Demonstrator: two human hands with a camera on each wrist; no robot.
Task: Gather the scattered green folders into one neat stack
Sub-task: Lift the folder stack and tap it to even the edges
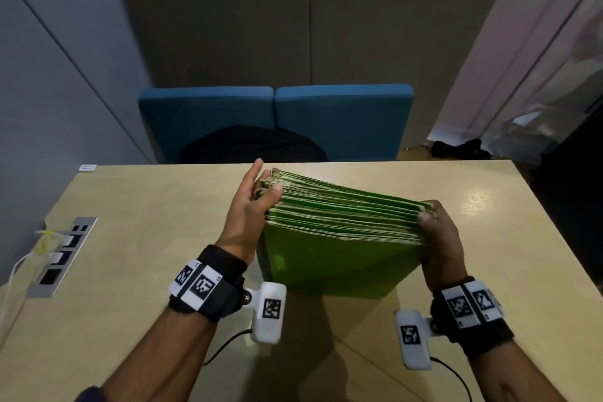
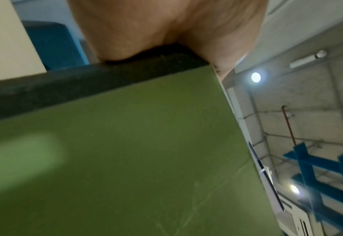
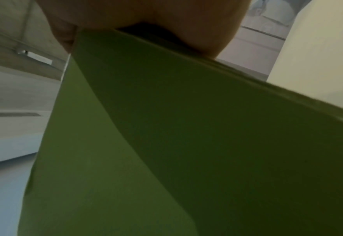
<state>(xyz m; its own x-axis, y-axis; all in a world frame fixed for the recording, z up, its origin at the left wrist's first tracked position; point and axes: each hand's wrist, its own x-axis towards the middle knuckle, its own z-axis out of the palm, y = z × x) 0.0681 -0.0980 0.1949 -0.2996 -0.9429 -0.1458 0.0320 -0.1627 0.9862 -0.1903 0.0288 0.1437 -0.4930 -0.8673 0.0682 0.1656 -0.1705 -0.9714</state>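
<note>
At frame centre, both hands held the green folders (image 1: 339, 238) upright on the desk (image 1: 146, 206): left hand (image 1: 248, 206) flat against one end, right hand (image 1: 440, 232) gripping the other. Uneven edges risked fanning apart if pressure slackened.

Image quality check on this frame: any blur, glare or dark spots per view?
Head view: sharp enough, wide-angle bend at the walls, glare patch on the table right of the green folders, left hand slightly soft. Left wrist view: folder face blurred with a pale glare blotch, ceiling lights flare. Right wrist view: dim, soft, folders in shadow under the right hand.
</note>
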